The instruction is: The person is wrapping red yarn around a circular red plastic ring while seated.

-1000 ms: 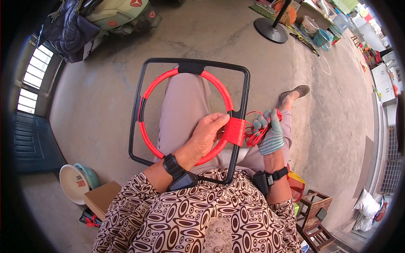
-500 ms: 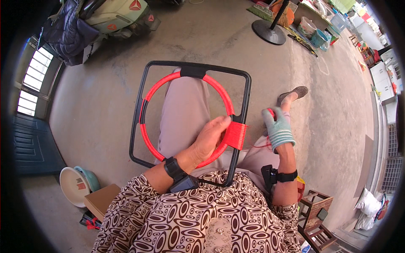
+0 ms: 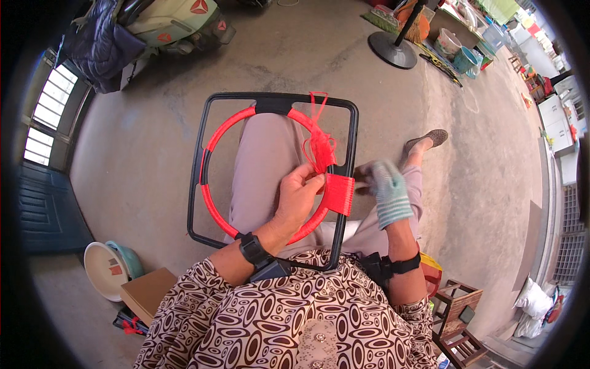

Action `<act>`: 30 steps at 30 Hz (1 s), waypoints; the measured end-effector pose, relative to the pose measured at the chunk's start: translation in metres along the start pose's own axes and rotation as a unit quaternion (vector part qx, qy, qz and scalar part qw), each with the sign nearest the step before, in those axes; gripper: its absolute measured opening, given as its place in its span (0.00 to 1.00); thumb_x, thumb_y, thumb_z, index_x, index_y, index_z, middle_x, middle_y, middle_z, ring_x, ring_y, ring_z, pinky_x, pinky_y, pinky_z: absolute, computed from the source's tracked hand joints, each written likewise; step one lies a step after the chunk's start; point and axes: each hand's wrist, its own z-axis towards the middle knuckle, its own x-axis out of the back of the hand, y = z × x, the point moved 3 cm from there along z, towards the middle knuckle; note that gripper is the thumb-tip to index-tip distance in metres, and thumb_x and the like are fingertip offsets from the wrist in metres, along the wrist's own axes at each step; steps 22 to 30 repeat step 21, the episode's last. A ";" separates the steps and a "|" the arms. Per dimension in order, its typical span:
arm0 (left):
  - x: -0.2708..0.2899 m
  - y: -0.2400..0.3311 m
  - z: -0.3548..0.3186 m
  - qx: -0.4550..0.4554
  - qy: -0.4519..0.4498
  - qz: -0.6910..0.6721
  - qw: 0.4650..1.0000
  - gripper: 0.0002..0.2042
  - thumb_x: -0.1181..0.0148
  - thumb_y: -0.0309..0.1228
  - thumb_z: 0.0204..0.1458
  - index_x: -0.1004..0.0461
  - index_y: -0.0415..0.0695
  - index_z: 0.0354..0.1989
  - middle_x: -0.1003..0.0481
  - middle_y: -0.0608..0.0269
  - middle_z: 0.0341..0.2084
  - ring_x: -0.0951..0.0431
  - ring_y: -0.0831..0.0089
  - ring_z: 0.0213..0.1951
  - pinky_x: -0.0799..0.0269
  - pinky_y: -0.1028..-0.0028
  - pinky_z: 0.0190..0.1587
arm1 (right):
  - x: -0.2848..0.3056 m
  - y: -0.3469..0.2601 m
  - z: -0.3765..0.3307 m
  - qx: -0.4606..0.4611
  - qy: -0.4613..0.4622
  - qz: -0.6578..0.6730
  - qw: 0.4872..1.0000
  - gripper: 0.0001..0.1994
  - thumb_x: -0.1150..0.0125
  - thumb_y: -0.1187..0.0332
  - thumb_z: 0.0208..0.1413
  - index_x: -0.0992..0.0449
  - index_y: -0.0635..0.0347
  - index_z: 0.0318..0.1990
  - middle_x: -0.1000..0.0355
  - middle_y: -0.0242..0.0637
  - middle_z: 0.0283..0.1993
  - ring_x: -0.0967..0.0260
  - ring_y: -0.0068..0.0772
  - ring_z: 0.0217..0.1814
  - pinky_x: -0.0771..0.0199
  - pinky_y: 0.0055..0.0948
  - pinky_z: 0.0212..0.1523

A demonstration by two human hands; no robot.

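The right hand in its green-and-white striped knit glove (image 3: 387,194) is smeared by motion blur, so its grip can't be read. The bare left hand (image 3: 298,197) covers part of the red cord-wrapped ring (image 3: 212,200). The black square metal frame (image 3: 196,178) loses its near edge behind the patterned brown-and-cream blouse (image 3: 276,320).

Bare grey concrete floor (image 3: 153,154) in daylight — windows (image 3: 46,120) at left, a wooden stool (image 3: 458,320) lower right.
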 end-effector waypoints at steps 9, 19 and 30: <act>-0.001 -0.015 -0.002 0.110 -0.028 0.028 0.993 0.07 0.48 0.26 0.54 0.27 0.38 0.39 0.26 0.68 0.30 0.28 0.83 0.30 0.31 0.80 0.35 | 0.003 0.021 0.010 -0.135 -0.180 -0.179 0.958 0.27 0.42 0.64 0.52 0.40 0.62 0.58 0.27 0.39 0.24 0.30 0.27 0.21 0.29 0.25 0.22; -0.005 -0.010 -0.003 0.081 -0.022 -0.048 0.995 0.08 0.46 0.24 0.54 0.29 0.39 0.43 0.25 0.67 0.34 0.27 0.82 0.34 0.30 0.80 0.38 | 0.031 0.005 0.022 -0.004 -0.027 -0.380 0.925 0.33 0.34 0.69 0.42 0.40 0.55 0.59 0.38 0.51 0.58 0.26 0.40 0.36 0.27 0.32 0.39; -0.005 -0.011 -0.001 0.098 -0.025 -0.065 0.993 0.09 0.46 0.24 0.54 0.29 0.39 0.43 0.25 0.67 0.35 0.27 0.82 0.35 0.29 0.80 0.39 | 0.007 0.025 0.016 -0.074 -0.230 -0.263 0.934 0.34 0.35 0.65 0.44 0.41 0.53 0.60 0.45 0.52 0.63 0.26 0.39 0.36 0.27 0.32 0.39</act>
